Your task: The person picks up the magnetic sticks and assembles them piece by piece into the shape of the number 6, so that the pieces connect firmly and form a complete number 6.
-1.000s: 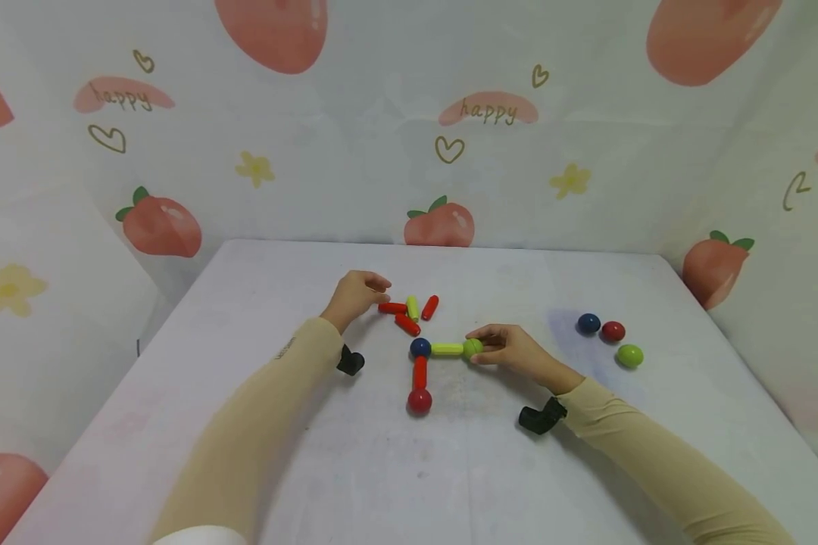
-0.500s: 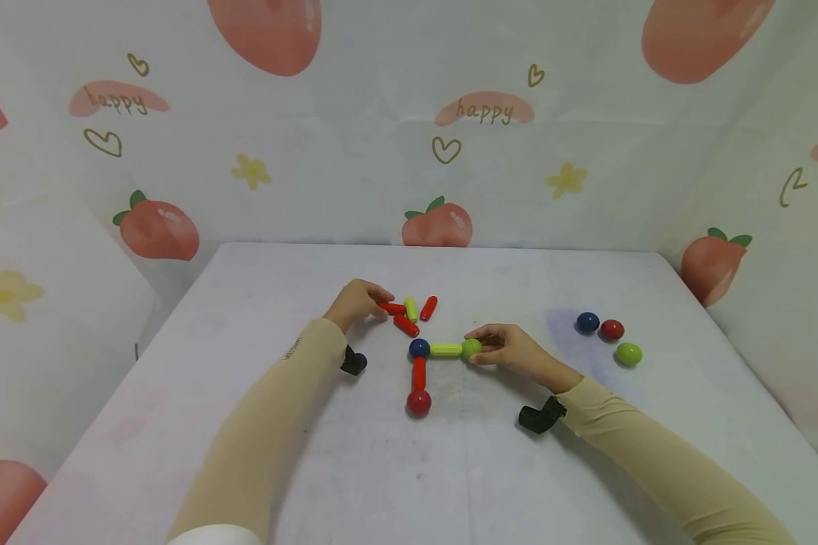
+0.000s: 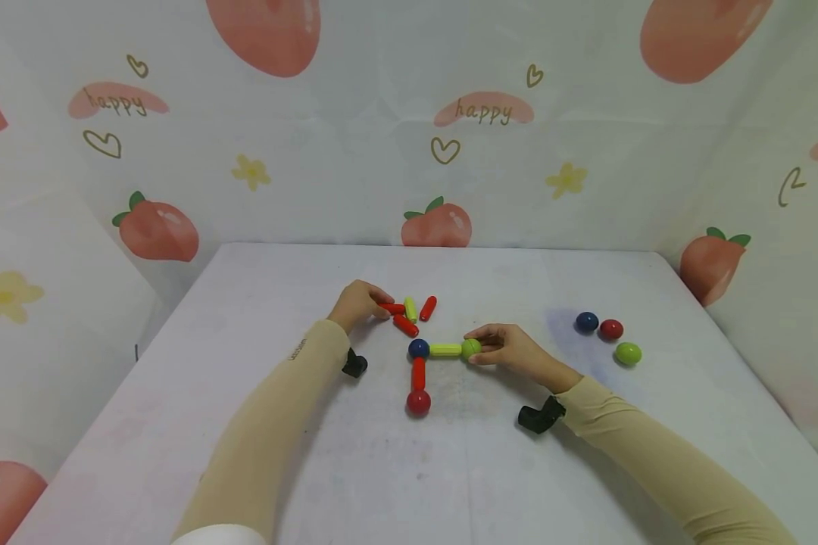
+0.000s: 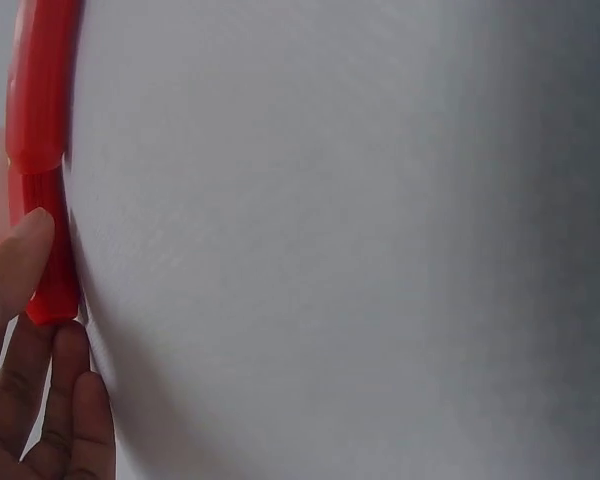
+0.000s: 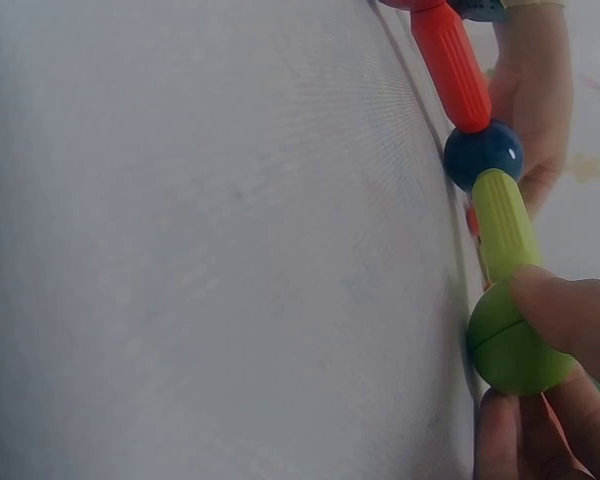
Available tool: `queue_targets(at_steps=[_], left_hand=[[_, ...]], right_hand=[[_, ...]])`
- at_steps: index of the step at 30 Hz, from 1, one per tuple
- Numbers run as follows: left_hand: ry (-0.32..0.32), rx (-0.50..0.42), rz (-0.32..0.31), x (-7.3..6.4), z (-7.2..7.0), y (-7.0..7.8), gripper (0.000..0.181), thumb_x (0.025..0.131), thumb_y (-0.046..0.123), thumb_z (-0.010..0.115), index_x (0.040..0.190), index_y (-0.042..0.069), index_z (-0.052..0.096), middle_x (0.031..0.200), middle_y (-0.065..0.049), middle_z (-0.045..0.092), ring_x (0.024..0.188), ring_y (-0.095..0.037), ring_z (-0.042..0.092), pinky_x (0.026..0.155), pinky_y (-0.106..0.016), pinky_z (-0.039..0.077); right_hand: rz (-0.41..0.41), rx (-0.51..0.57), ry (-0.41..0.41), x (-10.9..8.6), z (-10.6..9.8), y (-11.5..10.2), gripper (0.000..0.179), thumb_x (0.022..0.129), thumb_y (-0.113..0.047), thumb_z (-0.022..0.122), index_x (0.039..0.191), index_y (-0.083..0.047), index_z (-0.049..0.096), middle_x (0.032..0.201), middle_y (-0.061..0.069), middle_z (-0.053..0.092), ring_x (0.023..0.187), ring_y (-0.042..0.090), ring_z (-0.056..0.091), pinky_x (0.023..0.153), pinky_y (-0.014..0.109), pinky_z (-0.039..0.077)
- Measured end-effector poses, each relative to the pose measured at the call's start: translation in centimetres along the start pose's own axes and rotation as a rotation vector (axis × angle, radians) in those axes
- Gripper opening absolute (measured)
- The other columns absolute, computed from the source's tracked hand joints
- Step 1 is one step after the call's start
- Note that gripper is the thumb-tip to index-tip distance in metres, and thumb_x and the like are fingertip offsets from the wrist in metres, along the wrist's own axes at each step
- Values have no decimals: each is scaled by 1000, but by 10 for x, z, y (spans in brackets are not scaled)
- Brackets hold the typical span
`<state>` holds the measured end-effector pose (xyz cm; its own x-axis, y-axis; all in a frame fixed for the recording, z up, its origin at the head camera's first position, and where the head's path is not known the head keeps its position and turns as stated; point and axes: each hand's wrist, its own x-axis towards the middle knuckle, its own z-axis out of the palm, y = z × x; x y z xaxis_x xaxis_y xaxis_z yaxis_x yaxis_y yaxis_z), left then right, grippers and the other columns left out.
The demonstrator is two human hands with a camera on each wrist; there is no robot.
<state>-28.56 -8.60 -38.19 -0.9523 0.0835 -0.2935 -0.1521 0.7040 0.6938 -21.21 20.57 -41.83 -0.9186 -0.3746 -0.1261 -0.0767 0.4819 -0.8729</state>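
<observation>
My left hand (image 3: 356,304) pinches the left end of a loose red stick (image 3: 394,309) lying on the table; its thumb lies along the red stick (image 4: 52,250) in the left wrist view. Close by lie a yellow-green stick (image 3: 410,309) and two more red ones. In front of them is a joined L shape: a red ball (image 3: 419,403), a red rod (image 3: 419,374), a blue ball (image 3: 419,348) at the corner, a yellow-green rod (image 3: 445,350) and a green ball (image 5: 515,345). Thumb and fingers of my right hand (image 3: 514,351) hold that green ball from the right.
Toward the right of the white-covered table (image 3: 354,469), a blue ball (image 3: 587,322), a red ball (image 3: 611,329) and a green ball (image 3: 629,353) lie in a loose group. A patterned cloth (image 3: 354,151) hangs behind the table's back edge.
My left hand has come slightly down and right onto the red stick, and its fingers have closed on the end. The right hand has kept hold of the green ball.
</observation>
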Motion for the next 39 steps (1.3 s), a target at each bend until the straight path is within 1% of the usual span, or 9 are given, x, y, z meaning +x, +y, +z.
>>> queue_targets(at_steps=[3,10,14,17,19,23,28,33,39], left_hand=[[10,-1,3,-1,-2,-1,28,86,10,72,114,13,72,124,-10,62,113,-27,51,101,-40,44],[24,-56,-18,-3,-12,-2,27,87,14,71,114,14,72,121,-8,63,112,-27,51,100,-41,44],[21,-55,-17,-5,-17,1,29,88,20,72,117,14,70,120,-8,62,111,-27,51,97,-41,45],[5,-69,-16,-10,-18,7,31,89,23,71,119,14,68,122,-8,62,114,-27,50,99,-42,45],[-13,-87,-8,-16,-18,11,32,89,24,70,119,15,67,121,-7,63,115,-26,51,100,-43,45],[-44,-108,38,-31,-18,19,30,90,23,69,119,14,66,116,-7,66,116,-28,55,100,-44,45],[-68,-75,107,-51,-17,24,29,91,22,67,118,12,65,111,-8,66,112,-30,58,95,-42,47],[-96,-51,142,-69,-14,21,30,91,19,66,121,13,64,111,-8,65,104,-25,59,90,-39,50],[-142,-61,132,-87,-8,14,29,91,18,66,119,13,64,105,-7,66,98,-25,61,88,-41,51]], right_hand=[[5,-7,0,1,0,1,44,83,-16,77,122,0,63,122,15,64,105,19,62,91,30,52],[24,-24,2,1,0,1,44,83,-16,77,122,-1,63,123,15,64,106,19,61,93,33,52],[20,-30,2,0,0,0,44,83,-17,77,122,-1,63,123,15,64,107,20,62,93,34,52],[11,-34,1,0,-1,-1,44,83,-17,77,122,-1,63,123,15,64,107,21,62,93,34,52],[8,-35,0,-1,-1,-1,45,83,-17,77,123,-2,63,123,15,65,106,21,62,92,34,52],[5,-29,-3,0,0,1,45,83,-17,77,123,-1,63,122,15,65,106,20,62,92,34,52],[9,-27,-3,2,0,2,45,83,-17,77,123,-1,63,121,14,65,105,19,62,92,33,52],[20,-25,2,2,0,1,45,83,-18,77,123,-2,63,122,14,65,105,19,62,93,33,51],[25,-30,3,2,0,1,45,83,-17,77,122,-2,63,122,14,65,105,19,61,93,33,51]])
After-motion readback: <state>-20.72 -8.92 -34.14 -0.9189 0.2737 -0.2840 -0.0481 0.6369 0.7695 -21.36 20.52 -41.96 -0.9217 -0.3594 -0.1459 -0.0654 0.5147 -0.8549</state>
